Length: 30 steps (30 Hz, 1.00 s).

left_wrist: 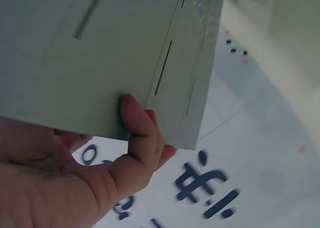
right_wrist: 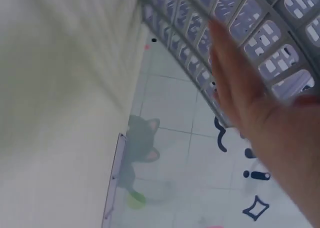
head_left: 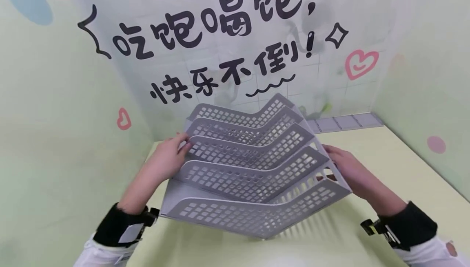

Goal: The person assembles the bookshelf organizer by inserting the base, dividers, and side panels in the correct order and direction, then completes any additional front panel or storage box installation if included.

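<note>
A grey file rack (head_left: 268, 214) with several slots and perforated dividers is held up at a tilt between both hands. My left hand (head_left: 169, 153) grips the edge of its left side, thumb and fingers curled round the panel. In the left wrist view, the fingers of the left hand (left_wrist: 120, 173) wrap the smooth, slitted panel (left_wrist: 100, 78) at a corner. On the other side, my right hand (head_left: 350, 169) lies against the openwork side. The right wrist view shows straight fingers of the right hand (right_wrist: 240, 83) along the lattice; its thumb is mostly hidden.
Below the rack is a pale yellow tabletop (head_left: 367, 148), with the rack's shadow on it. A grey slotted strip (head_left: 343, 123) lies along the back right edge. Printed wall sheets (head_left: 257, 55) with black lettering stand behind and at both sides.
</note>
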### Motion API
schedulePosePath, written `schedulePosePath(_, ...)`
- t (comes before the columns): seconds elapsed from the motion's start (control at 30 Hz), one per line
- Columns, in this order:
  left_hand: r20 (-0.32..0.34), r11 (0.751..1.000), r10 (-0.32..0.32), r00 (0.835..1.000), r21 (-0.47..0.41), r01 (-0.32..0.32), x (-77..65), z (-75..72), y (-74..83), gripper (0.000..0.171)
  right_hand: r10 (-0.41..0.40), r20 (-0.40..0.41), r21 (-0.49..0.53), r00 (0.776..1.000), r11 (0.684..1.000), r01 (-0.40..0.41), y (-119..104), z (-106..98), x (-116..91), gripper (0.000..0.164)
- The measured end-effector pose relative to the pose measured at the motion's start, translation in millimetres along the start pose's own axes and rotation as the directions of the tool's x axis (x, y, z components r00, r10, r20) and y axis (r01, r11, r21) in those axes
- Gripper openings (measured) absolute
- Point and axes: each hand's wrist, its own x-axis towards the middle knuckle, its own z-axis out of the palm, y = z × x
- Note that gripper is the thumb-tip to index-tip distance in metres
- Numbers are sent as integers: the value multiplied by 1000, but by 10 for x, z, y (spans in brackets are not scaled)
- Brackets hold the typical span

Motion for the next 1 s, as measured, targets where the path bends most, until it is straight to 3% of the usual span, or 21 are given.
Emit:
schedulePosePath(0.13,-19,998,52,998,30,-52,-173,-195,180,25,-32,-70,-241,997,970,15,10,53,-112,62)
schedulePosePath(0.27,-14,995,90,996,-35,-90,-277,-274,371,47,13,-51,-508,999,861,-37,55,90,-149,74)
schedulePosePath(0.33,24,990,95,995,-107,-91,-305,-277,458,61,45,-29,-598,999,800,-53,82,109,-153,76)
schedulePosePath(0.4,63,984,101,993,-156,-90,-313,-259,548,71,57,0,-639,998,768,-44,108,128,-158,75)
schedulePosePath(0.5,124,986,98,987,-144,-80,-285,-214,721,82,41,16,-636,999,771,-21,125,159,-175,73)
schedulePosePath(0.7,235,993,92,968,47,-106,-173,-141,1093,100,13,-16,-598,1000,801,-20,122,200,-235,79)
schedulePosePath(0.83,309,997,22,951,69,-45,-164,-153,1144,107,4,-14,-594,1000,805,-11,118,214,-259,78)
schedulePosePath(1.0,310,999,-7,951,43,-7,-126,-142,1157,118,-23,-8,-590,1000,807,14,107,246,-236,78)
